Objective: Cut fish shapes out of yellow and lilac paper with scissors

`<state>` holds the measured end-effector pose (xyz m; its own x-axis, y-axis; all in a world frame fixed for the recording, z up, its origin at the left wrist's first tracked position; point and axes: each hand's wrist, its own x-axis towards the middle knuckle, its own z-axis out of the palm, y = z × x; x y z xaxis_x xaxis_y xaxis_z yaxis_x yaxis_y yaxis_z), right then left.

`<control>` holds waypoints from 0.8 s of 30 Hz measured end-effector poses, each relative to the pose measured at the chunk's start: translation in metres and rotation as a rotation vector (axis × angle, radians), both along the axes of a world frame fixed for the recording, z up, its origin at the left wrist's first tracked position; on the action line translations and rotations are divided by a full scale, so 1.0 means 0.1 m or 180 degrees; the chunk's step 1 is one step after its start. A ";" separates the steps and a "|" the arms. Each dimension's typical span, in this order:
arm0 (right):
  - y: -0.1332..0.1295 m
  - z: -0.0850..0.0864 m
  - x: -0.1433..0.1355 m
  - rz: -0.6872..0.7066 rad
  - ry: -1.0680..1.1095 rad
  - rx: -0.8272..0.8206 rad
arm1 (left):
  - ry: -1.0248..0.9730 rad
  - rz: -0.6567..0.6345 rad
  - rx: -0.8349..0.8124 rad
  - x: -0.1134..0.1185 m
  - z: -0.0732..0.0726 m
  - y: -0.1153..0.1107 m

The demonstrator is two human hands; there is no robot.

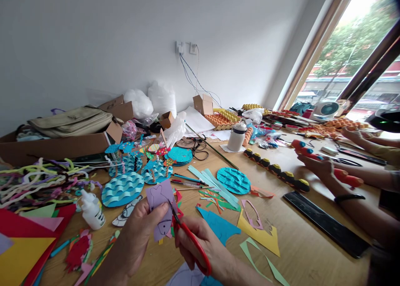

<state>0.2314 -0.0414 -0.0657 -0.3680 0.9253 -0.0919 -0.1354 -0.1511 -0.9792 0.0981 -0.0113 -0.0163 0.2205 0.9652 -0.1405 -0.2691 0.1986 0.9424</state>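
My left hand (139,225) pinches a piece of purple paper (156,191) between thumb and fingers. A fish outline is drawn on the paper in dark line, with an eye near its lower end. Red-handled scissors (194,240) are gripped in my right hand (200,236), their blades at the paper's right edge. Whether the blades are parted is hard to make out. Below my hands lies another purple sheet (184,275), partly hidden. Blue paper (218,225) and a yellow offcut (261,232) rest to the right of my right hand.
A white glue bottle (93,211) stands left of my left hand. Wavy blue paper discs (123,189) lie behind it, pipe cleaners (46,180) at far left. A black phone-like slab (325,223) lies at right, near a co-worker's hands (321,169) holding a red-orange egg-carton strip (343,177).
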 end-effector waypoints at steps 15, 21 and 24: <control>-0.02 0.02 0.01 -0.0036 -0.0088 0.0021 | -0.0116 -0.0264 -0.0048 -0.06 -0.04 0.00; -0.01 -0.04 0.01 -0.0089 -0.0079 0.0028 | -0.0059 -0.0201 0.0037 -0.04 -0.05 0.01; 0.00 -0.05 0.00 -0.0088 -0.0095 0.0007 | 0.0027 -0.0035 0.0042 -0.04 -0.07 0.02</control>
